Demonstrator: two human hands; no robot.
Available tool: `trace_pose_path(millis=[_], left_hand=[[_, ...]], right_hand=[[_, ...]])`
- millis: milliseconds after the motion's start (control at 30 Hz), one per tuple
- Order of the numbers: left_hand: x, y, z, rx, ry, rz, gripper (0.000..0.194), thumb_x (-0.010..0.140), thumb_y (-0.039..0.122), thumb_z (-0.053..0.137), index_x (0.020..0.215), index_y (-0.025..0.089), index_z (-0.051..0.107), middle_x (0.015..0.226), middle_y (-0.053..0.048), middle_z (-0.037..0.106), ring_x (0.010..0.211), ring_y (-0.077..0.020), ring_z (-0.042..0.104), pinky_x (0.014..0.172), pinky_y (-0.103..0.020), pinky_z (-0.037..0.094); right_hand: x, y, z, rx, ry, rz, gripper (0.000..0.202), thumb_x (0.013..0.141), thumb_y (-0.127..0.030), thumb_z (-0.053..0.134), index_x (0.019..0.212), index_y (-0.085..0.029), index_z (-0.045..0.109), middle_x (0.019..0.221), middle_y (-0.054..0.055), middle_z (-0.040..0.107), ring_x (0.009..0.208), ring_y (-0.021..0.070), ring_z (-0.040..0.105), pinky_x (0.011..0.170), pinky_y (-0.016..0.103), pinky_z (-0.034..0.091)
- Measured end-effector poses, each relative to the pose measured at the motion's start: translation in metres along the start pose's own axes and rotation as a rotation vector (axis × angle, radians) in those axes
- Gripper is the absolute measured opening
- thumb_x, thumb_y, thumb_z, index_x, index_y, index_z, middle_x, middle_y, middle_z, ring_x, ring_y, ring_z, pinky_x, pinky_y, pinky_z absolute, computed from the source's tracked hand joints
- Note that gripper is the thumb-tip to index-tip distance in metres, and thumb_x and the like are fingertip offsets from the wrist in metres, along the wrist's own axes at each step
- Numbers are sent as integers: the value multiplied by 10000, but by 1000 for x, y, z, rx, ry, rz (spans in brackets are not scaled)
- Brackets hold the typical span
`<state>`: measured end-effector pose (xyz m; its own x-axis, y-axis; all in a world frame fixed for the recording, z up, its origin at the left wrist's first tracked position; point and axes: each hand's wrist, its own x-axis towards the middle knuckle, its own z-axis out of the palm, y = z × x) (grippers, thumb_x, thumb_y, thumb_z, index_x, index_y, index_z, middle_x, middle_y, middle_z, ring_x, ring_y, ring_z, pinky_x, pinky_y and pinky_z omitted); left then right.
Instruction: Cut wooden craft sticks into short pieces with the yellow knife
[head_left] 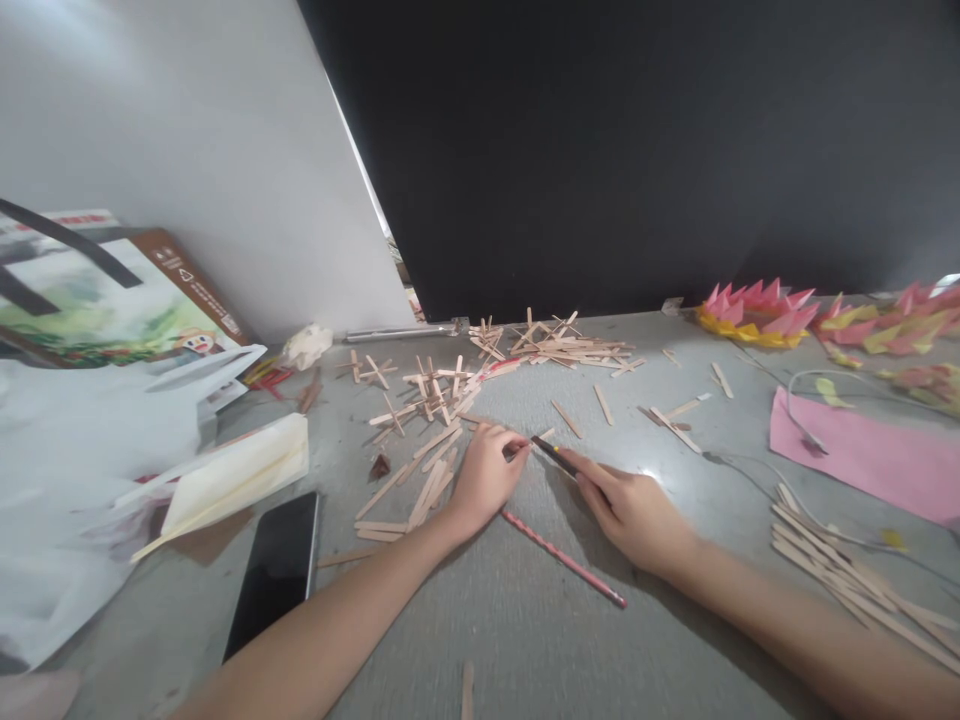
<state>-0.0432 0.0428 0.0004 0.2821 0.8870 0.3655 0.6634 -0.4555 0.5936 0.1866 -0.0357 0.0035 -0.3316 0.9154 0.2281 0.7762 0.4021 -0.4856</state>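
Observation:
Over the middle of the grey tabletop, my left hand [491,472] is closed, thumb and fingertips pinched together on something too small to make out. My right hand [637,510] grips a dark utility knife [556,457] with a yellow spot, its front end pointing at my left fingertips. A short wooden craft stick [546,436] lies just behind the knife's front end. Below my left wrist rests a pink striped pencil [566,560], lying at a slant. Loose craft sticks [429,490] are spread left of my left hand, some partly hidden by it.
Crossed stick pieces [435,390] and a stick pile [570,345] sit farther back. At left are a phone [274,565], a white plastic bag [82,450] and a printed bag [135,290]. Rightward lie pink paper [862,450], a cable, more sticks [832,560] and folded-paper flowers [757,315].

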Motion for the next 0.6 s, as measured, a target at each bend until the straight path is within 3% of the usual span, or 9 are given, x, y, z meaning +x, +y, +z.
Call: trace_pose_path(millis=[600], left_hand=[[-1,0,-1,5,-7,10,73,900,145,743,853,201,744,820,-43,724,913,-231,615,823,-341,475]], right_hand=[[-1,1,0,15,9,-7,457,1105,-295,364,1541,-285,498,1188,71,792,950,227,793,768,290,584]])
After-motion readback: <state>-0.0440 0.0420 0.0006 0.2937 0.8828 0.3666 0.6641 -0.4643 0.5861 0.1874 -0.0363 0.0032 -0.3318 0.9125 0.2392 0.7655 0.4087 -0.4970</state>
